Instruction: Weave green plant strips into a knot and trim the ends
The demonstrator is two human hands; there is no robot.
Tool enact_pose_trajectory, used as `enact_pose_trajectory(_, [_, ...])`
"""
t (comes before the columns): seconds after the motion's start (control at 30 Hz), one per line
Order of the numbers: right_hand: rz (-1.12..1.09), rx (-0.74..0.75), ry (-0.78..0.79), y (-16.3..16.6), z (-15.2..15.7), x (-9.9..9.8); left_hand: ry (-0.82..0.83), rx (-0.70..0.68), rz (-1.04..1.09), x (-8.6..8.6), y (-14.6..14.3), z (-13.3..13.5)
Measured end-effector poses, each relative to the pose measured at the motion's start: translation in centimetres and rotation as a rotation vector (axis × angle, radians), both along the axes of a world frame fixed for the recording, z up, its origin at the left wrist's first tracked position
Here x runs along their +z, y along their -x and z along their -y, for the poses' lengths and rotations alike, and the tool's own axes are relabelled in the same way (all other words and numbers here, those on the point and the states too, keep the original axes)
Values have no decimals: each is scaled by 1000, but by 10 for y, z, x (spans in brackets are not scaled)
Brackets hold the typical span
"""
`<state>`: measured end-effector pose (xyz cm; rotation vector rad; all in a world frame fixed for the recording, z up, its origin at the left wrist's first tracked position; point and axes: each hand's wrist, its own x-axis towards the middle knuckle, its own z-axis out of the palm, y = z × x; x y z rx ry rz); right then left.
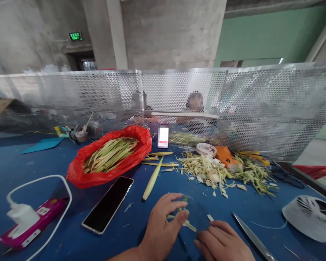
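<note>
My left hand (163,224) rests on the blue table (21,166) near the front edge, its thumb and forefinger pinched on a small green leaf strip (185,221). Just to its right my right hand (222,243) lies low on the table with curled fingers, beside the strip's near end; whether it holds anything does not show. A long pale green stalk (153,179) lies just beyond my left hand. A red plastic bag (108,159) full of green strips sits further back on the left.
A dark phone (108,203) lies left of my hands, a pink power strip (32,223) with a white charger further left. Scissors (254,235) and a white fan (312,217) lie right. A heap of leaf scraps (220,172) sits before a perforated metal screen (233,105), with two people behind.
</note>
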<state>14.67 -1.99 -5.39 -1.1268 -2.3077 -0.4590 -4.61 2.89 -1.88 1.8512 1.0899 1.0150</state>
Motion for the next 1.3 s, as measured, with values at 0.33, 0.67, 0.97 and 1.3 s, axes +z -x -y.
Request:
enact_pose_trajectory(0.33, [-113,-11,366,-7,6,51,269,120,187,-14,0,-23])
enact_pose_trajectory(0.67, [102,-682,265,-95,-127,111,390,165,200,-24,-1,-31])
enact_pose_trajectory(0.97, [333,-663,299,-103,-226,88,328,112,73,-32,0,-34])
enact_pose_trajectory(1.3, [486,-642,251,-99,-230,87,312,118,56,-33,-2,-32])
